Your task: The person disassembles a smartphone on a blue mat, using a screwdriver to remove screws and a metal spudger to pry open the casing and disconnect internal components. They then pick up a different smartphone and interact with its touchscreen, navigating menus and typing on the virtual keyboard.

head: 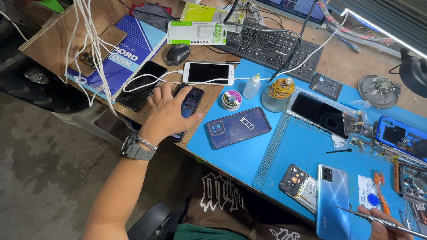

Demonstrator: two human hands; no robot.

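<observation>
My left hand point(167, 113) rests flat on a dark phone point(190, 103) near the table's front edge, fingers spread over it; a grey watch and a bracelet sit on that wrist. My right hand point(386, 227) shows only at the bottom right corner, closed on metal tweezers point(376, 219) whose tip points left over a light blue phone back point(332, 200). Beside that blue phone lies an opened phone body with its circuit board showing point(299, 181). A purple phone back cover point(238, 126) lies on the blue work mat point(284, 146) between my hands.
A black phone point(142, 85) and a white phone point(208, 73) lie on charging cables. Behind them are a mouse point(177, 54), a keyboard point(271, 46) and a blue notebook point(126, 53). A small bottle point(251, 86), a solder wick roll point(231, 98), a dish of screws point(378, 90) and an orange toothbrush point(380, 192) crowd the mat.
</observation>
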